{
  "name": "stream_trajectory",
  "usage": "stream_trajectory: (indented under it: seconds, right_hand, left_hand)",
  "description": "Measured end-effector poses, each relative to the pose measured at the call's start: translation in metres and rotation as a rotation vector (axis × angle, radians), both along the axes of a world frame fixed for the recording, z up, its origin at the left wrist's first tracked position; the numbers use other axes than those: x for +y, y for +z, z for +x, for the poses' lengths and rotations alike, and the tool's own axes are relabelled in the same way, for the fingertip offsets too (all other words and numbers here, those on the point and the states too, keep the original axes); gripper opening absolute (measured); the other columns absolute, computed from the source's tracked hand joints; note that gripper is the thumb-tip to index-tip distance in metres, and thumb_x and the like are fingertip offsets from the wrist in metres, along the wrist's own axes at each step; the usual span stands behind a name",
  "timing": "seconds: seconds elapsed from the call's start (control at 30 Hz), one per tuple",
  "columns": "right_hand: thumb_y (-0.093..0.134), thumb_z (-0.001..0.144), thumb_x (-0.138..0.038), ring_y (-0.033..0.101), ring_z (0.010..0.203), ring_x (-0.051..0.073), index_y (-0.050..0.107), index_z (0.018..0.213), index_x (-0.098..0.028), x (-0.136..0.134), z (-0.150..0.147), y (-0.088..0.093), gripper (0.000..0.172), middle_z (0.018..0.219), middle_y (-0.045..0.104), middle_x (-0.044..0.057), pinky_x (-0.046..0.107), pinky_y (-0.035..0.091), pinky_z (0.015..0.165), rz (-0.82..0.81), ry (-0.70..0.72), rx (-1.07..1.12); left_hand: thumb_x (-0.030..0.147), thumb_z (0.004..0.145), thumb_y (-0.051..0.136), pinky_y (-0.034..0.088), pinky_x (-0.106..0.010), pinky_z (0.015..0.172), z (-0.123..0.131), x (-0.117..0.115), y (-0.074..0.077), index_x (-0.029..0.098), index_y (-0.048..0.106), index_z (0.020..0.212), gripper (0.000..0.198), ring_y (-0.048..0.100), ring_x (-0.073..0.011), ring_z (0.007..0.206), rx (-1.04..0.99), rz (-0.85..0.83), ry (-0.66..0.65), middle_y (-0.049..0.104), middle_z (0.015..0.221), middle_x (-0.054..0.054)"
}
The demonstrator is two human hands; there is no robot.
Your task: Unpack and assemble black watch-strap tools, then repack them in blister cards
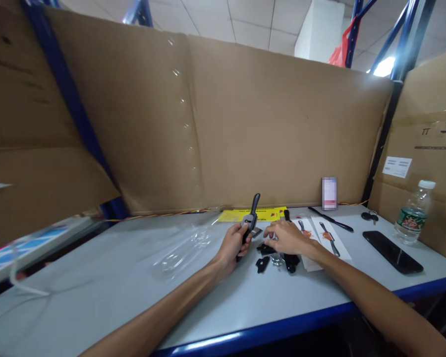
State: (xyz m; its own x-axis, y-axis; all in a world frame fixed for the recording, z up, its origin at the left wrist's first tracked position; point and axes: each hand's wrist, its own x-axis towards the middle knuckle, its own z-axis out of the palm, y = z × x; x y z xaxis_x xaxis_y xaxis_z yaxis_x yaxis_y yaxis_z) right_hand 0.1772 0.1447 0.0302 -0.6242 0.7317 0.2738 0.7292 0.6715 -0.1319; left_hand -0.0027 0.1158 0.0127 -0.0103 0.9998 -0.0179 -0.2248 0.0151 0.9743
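My left hand (pixel 232 244) grips a dark spokeshave (pixel 254 204) with a grey plate at its middle, one handle pointing up and away. To the right, my right hand (pixel 286 237) hovers low over small parts, its fingers bent and apart; I see nothing held in them. Beneath and beside its fingertips lie black shaped plates (pixel 262 264) and small shiny metal pieces (pixel 277 261). A second black handled tool (pixel 291 264) lies under my right hand, which partly hides it. A clear plastic bag (pixel 186 248) is left of my left hand.
Behind the hands lies a yellow printed sheet (pixel 230 215). Rightward are printed cards (pixel 332 240), a long black tool (pixel 330 219), keys (pixel 369 216), a dark phone (pixel 393 251) and a water bottle (pixel 411 215). A lit phone (pixel 329 193) stands against the cardboard wall (pixel 282 124).
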Motion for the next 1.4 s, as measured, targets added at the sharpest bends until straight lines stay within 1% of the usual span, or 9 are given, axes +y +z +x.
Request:
stream_trajectory:
  seconds: [0.17,0.47,0.6,0.7,0.8,1.0,1.17,1.27,1.4]
  right_hand:
    - [0.067,0.085,-0.034,0.064,0.103,0.025,0.073,0.111,-0.024,-0.005,-0.003,-0.006,0.028,0.111,0.071,0.008,0.029,0.044,0.080,-0.030,0.127,-0.048]
    - [0.063,0.085,-0.023,0.066,0.098,0.024,0.074,0.105,-0.021,-0.002,0.001,-0.003,0.023,0.105,0.073,0.009,0.027,0.042,0.076,-0.030,0.127,-0.051]
    - [0.056,0.088,-0.016,0.067,0.086,0.021,0.075,0.093,-0.019,-0.001,0.000,-0.004,0.020,0.091,0.074,0.008,0.025,0.039,0.069,-0.029,0.085,-0.050]
    - [0.050,0.090,-0.011,0.067,0.080,0.020,0.072,0.087,-0.017,0.001,0.000,-0.004,0.024,0.087,0.073,0.009,0.026,0.037,0.067,0.020,0.072,-0.048]
    - [0.052,0.091,-0.013,0.065,0.084,0.019,0.071,0.086,-0.016,0.004,0.005,0.002,0.020,0.090,0.072,0.009,0.026,0.038,0.072,0.075,0.087,-0.006]
    - [0.048,0.098,-0.020,0.060,0.092,0.020,0.068,0.098,-0.019,0.004,0.015,0.021,0.021,0.097,0.070,0.008,0.029,0.041,0.081,0.300,-0.050,0.321]
    - [0.049,0.099,-0.022,0.056,0.093,0.020,0.071,0.096,-0.021,0.002,0.008,0.009,0.022,0.091,0.069,0.006,0.029,0.042,0.076,0.383,0.131,0.270]
    - [0.052,0.098,-0.022,0.054,0.092,0.019,0.073,0.094,-0.020,0.003,0.005,0.001,0.022,0.089,0.068,0.006,0.029,0.042,0.072,0.425,0.211,0.183]
    - [0.053,0.095,-0.014,0.054,0.095,0.020,0.074,0.098,-0.021,0.003,0.006,0.001,0.022,0.096,0.070,0.007,0.029,0.043,0.073,0.418,0.266,0.133]
  left_hand:
    - [0.040,0.084,0.062,0.015,-0.015,0.036,0.000,0.000,-0.001,0.021,0.043,0.078,0.028,0.027,-0.0032,0.036,-0.002,-0.005,0.003,0.043,0.053,0.009]
    - [0.040,0.084,0.060,0.015,-0.015,0.036,0.000,0.001,-0.002,0.021,0.041,0.080,0.027,0.027,-0.0035,0.036,0.010,-0.010,0.001,0.043,0.054,0.009]
    - [0.039,0.086,0.057,0.015,-0.015,0.036,0.000,0.000,-0.001,0.021,0.041,0.080,0.025,0.027,-0.0035,0.037,0.009,0.007,0.002,0.043,0.055,0.009]
    - [0.038,0.086,0.058,0.015,-0.016,0.037,0.000,-0.001,0.000,0.021,0.041,0.080,0.024,0.027,-0.0034,0.037,0.005,-0.001,0.000,0.043,0.056,0.008]
    - [0.037,0.086,0.058,0.014,-0.016,0.038,0.000,-0.003,0.001,0.021,0.041,0.079,0.024,0.027,-0.0031,0.038,-0.018,-0.026,-0.021,0.043,0.056,0.008]
    - [0.030,0.087,0.056,0.009,-0.017,0.039,0.000,-0.002,0.001,0.020,0.041,0.079,0.021,0.025,-0.0020,0.037,-0.051,-0.123,-0.184,0.042,0.056,0.008]
    - [0.027,0.087,0.052,0.007,-0.016,0.039,0.003,-0.004,0.001,0.020,0.041,0.080,0.015,0.023,-0.0022,0.037,-0.015,-0.179,-0.359,0.042,0.055,0.007]
    - [0.025,0.089,0.046,0.008,-0.017,0.039,0.005,-0.006,0.003,0.019,0.043,0.081,0.010,0.024,-0.0028,0.037,0.017,-0.178,-0.355,0.042,0.054,0.006]
    - [0.028,0.093,0.039,0.008,-0.017,0.039,0.007,-0.008,0.010,0.017,0.045,0.082,0.016,0.023,-0.0029,0.038,0.031,-0.219,-0.312,0.042,0.055,0.006]
